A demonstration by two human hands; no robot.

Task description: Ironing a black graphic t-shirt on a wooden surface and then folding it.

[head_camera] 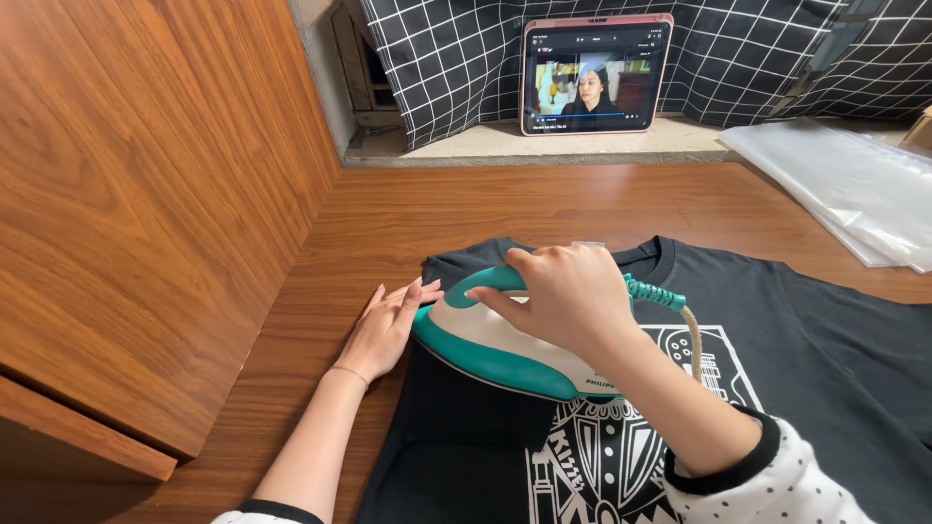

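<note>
A black T-shirt with a white printed design lies flat on the wooden floor. On its left shoulder rests a white and teal clothes iron, tip pointing left. My right hand is closed around the iron's teal handle. My left hand lies flat with fingers spread, pressing the shirt's left edge just beside the iron's tip. The iron's braided cord runs off to the right behind my right wrist.
A wooden cabinet stands close on the left. At the back a tablet showing a video leans on a black checked cloth. Clear plastic bags lie at the right rear.
</note>
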